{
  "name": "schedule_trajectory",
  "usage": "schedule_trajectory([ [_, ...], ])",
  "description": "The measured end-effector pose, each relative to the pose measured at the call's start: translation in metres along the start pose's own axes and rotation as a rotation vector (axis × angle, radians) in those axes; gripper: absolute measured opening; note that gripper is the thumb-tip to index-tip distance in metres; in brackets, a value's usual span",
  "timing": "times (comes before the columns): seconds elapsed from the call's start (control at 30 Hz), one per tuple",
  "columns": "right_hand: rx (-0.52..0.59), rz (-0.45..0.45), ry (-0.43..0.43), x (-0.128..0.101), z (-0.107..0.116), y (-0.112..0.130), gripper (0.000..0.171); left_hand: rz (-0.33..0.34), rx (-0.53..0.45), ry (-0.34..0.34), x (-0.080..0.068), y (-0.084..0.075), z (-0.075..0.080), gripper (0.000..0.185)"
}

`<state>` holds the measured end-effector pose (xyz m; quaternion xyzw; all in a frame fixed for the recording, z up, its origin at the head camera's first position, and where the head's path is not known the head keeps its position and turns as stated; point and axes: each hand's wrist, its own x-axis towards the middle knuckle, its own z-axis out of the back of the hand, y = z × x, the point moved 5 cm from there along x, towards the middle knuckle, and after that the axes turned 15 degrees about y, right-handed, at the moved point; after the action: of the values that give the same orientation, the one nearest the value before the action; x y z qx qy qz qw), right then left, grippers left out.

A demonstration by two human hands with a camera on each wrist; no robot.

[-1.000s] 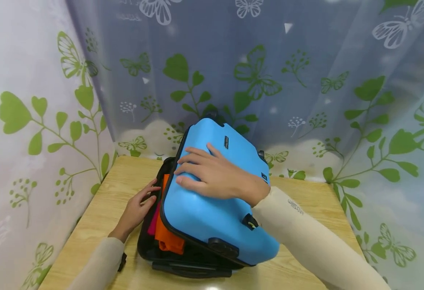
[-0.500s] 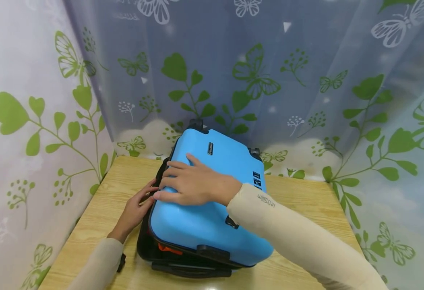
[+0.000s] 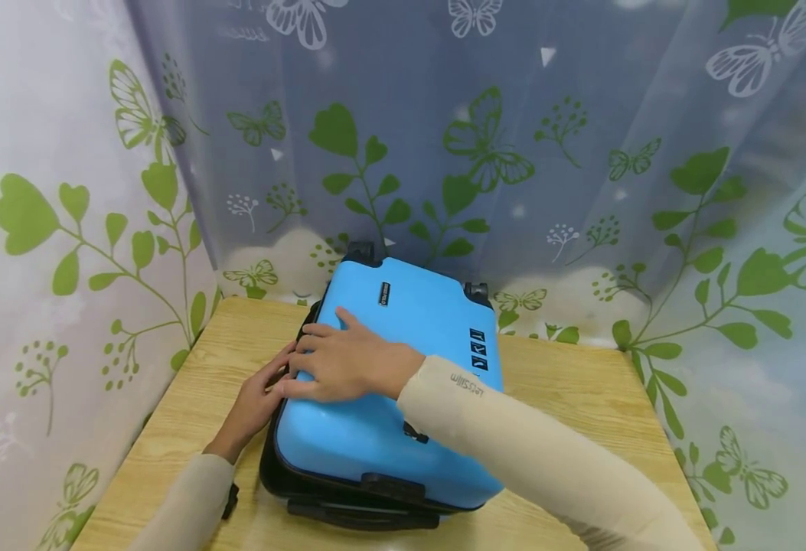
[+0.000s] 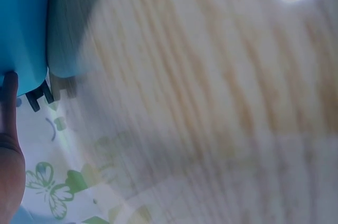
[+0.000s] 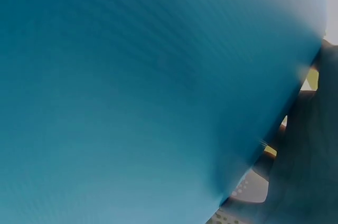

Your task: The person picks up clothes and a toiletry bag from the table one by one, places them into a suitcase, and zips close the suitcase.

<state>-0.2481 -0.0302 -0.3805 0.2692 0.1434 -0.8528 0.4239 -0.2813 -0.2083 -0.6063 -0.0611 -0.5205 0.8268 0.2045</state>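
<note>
A light-blue hard-shell suitcase (image 3: 430,314) lies on the table, its lid tilted down over the black-edged lower half (image 3: 275,476). A dark gap shows between the two along the near left side. My right hand (image 3: 347,363) lies spread on the lid's left part, fingertips by its left edge. In the right wrist view the blue shell (image 5: 132,102) fills most of the frame. At the suitcase's left side, my left hand (image 3: 254,402) touches the rim with fingers extended. One finger (image 4: 9,97) reaches along the blue shell in the left wrist view. The suitcase's contents are hidden.
The wooden table (image 3: 568,398) reaches out on both sides of the suitcase. A black carry handle (image 3: 361,516) faces the near edge, and black wheels (image 3: 476,292) stick out at the back. Printed curtains (image 3: 403,138) hang behind and at the sides.
The lid has come down and to the left with my right hand on it, covering the orange and pink cloth that showed inside. My left hand has stayed at the left rim.
</note>
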Motion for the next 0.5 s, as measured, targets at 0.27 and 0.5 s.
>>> schedule_trajectory([
  [0.27,0.007,-0.013,0.008,0.016,-0.005,0.005,0.063,0.044,-0.040,0.001,0.000,0.005,0.000,0.056],
  [0.5,0.014,-0.021,0.033,0.024,-0.009,0.009,0.058,0.066,-0.049,0.016,-0.001,0.005,0.000,0.057],
])
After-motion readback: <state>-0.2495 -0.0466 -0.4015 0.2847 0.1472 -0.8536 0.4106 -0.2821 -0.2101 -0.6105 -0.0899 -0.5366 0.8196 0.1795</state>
